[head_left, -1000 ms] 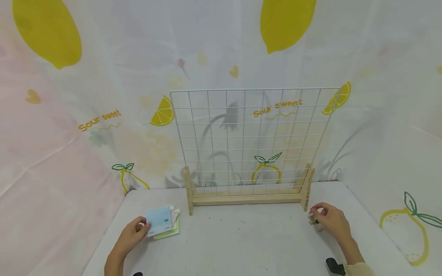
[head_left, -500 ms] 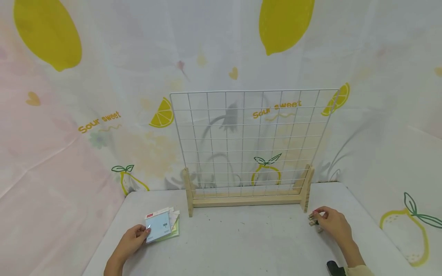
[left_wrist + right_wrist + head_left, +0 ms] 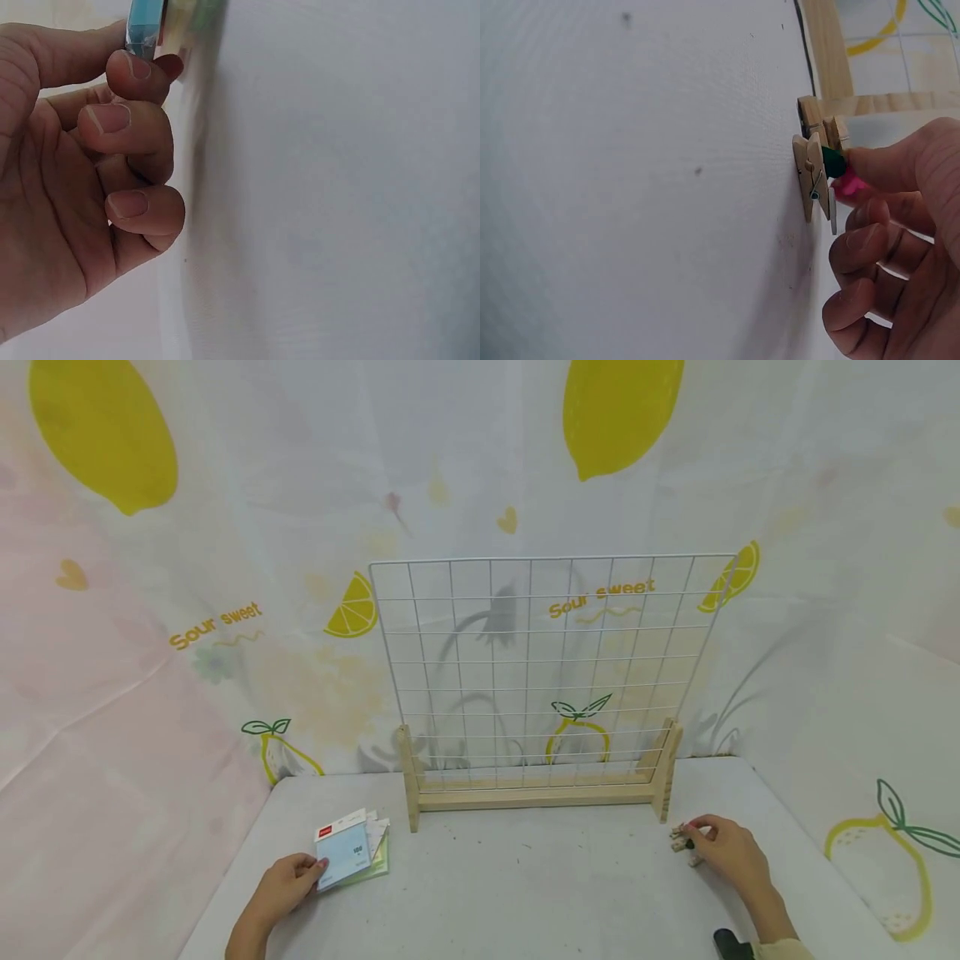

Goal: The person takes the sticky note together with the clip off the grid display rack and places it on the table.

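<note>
My left hand pinches the near left edge of a blue sticky-note pad between thumb and fingers. The pad has a white header with a red label and a printed 100. In the left wrist view the blue pad shows edge-on in clear wrapping. Under it lie other pads, one green. On the right, my right hand is at a small cluster of wooden clothespins. Its thumb and forefinger pinch one carrying a pink decoration; a green piece shows beside it.
A white wire grid panel stands upright in a wooden base at the back of the white table. Behind it hangs a lemon-print cloth. A black object sits by the right sleeve.
The blue pad has tipped so that its white header and red label now show; the left hand has shifted slightly down. The right hand has moved a little down and right at the clothespins.
</note>
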A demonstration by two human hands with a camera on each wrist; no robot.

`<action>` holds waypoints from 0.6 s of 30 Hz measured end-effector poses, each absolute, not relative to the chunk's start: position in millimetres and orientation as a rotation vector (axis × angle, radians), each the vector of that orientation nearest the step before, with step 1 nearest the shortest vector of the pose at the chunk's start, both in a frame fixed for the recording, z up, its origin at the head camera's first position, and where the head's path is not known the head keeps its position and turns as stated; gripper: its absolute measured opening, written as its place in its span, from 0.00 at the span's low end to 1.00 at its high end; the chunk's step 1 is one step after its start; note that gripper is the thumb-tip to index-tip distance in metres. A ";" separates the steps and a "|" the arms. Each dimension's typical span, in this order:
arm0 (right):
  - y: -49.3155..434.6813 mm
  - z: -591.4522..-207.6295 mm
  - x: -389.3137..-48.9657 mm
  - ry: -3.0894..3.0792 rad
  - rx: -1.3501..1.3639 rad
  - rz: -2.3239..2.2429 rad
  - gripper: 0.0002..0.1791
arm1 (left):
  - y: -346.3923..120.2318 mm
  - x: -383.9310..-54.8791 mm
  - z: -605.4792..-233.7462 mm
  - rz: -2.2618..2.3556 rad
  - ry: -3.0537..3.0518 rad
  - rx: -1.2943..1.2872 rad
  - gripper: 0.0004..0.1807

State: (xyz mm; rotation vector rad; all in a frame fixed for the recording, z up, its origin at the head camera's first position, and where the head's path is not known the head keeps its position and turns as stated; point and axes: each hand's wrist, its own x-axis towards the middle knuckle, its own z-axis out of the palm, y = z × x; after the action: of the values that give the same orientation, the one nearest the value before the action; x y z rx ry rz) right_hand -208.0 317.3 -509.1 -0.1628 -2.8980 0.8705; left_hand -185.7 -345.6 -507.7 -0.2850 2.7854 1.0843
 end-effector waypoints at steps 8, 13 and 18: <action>315.2 -504.4 -206.8 -2.897 -0.182 0.839 0.19 | -340.7 -182.7 -490.8 0.908 3.001 -0.283 0.19; 309.6 -498.1 -206.5 -2.879 -0.125 0.802 0.22 | -326.0 -182.9 -478.1 0.876 3.067 -0.251 0.24; 301.2 -489.1 -206.2 -2.815 0.022 0.749 0.23 | -308.2 -181.0 -471.4 0.850 3.167 -0.128 0.28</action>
State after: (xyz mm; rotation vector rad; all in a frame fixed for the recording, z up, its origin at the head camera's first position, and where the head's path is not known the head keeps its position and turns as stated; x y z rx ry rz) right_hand -206.2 301.2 -489.1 0.0219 -2.8149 0.7493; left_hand -181.0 -308.2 -471.4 -0.1279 3.1666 0.8501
